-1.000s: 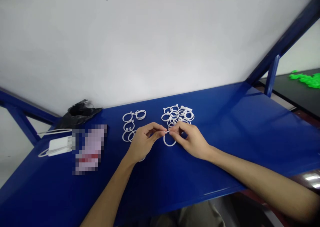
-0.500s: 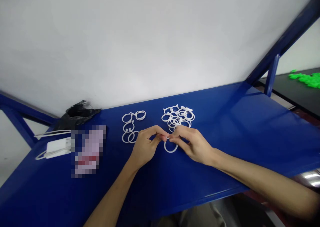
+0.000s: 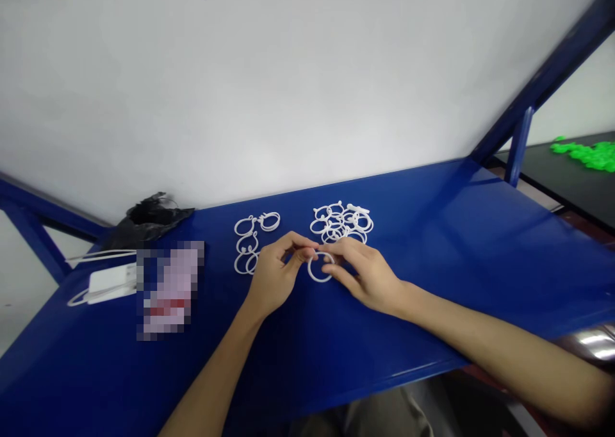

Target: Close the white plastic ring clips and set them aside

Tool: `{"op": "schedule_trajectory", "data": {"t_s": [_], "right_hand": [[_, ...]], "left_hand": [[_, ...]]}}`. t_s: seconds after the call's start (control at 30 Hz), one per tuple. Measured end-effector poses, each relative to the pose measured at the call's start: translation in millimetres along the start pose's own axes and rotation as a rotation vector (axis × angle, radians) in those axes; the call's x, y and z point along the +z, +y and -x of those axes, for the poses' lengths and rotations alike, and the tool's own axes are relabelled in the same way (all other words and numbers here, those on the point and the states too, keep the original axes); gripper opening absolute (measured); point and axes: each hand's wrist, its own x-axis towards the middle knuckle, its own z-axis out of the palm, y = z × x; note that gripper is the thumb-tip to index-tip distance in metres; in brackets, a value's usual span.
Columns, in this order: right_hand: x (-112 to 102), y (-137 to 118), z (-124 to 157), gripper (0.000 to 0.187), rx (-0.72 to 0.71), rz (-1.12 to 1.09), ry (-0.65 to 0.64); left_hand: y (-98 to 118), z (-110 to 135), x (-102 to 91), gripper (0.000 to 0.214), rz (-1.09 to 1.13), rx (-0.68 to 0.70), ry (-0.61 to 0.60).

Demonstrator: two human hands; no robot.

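Note:
A white plastic ring [image 3: 318, 270] is held just above the blue table [image 3: 456, 245] between both hands. My left hand [image 3: 273, 273] pinches its top from the left with thumb and forefinger. My right hand [image 3: 362, 273] pinches the same spot from the right, fingers curled round the ring's side. Behind the hands lies a heap of several white rings [image 3: 342, 222]. A smaller group of white rings [image 3: 252, 241] lies to the left of my left hand.
A black bag [image 3: 147, 219] sits at the back left by the wall. A white box with a cable [image 3: 110, 282] and a blurred packet [image 3: 169, 289] lie at the left. Green pieces [image 3: 589, 153] lie on a dark table at far right.
Both hands with the ring have shifted slightly left and back up from half a second ago. The piles of rings have not moved.

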Motion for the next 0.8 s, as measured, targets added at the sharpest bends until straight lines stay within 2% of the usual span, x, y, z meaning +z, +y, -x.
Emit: {"op": "schedule_trajectory", "data": {"t_s": [0.07, 0.2, 0.27, 0.37, 0.43, 0.5, 0.6, 0.8], "right_hand": [[-2.2, 2.5, -1.7, 0.03, -0.062, 0.097, -0.035], [-8.2, 9.8, -6.1, 0.019, -0.121, 0.214, -0.099], [-9.9, 15.7, -8.6, 0.019, -0.114, 0.235, -0.093], [-12.0, 30.1, -12.9, 0.019, -0.018, 0.316, 0.01], [-14.1, 42.4, -15.9, 0.02, 0.065, 0.386, 0.074], [-16.4, 54.1, -18.6, 0.02, 0.109, 0.443, 0.091], [-18.5, 64.9, -21.4, 0.021, 0.111, 0.512, 0.089], [-17.8, 65.3, -23.2, 0.021, 0.084, 0.574, 0.078]], "left_hand": [[-1.9, -2.4, -2.3, 0.023, 0.055, -0.041, 0.04], [-5.9, -6.7, -5.6, 0.029, 0.029, -0.066, 0.027], [-9.7, -8.5, -8.4, 0.028, -0.157, -0.017, 0.024], [-19.8, -10.5, -15.6, 0.034, -0.664, 0.108, 0.128], [-28.1, -11.4, -21.1, 0.041, -0.91, 0.093, 0.149], [-34.9, -12.1, -25.3, 0.041, -1.044, 0.03, 0.098], [-39.1, -13.7, -27.8, 0.036, -1.126, -0.008, 0.078], [-35.6, -15.4, -27.5, 0.022, -1.1, 0.003, 0.149]]}}
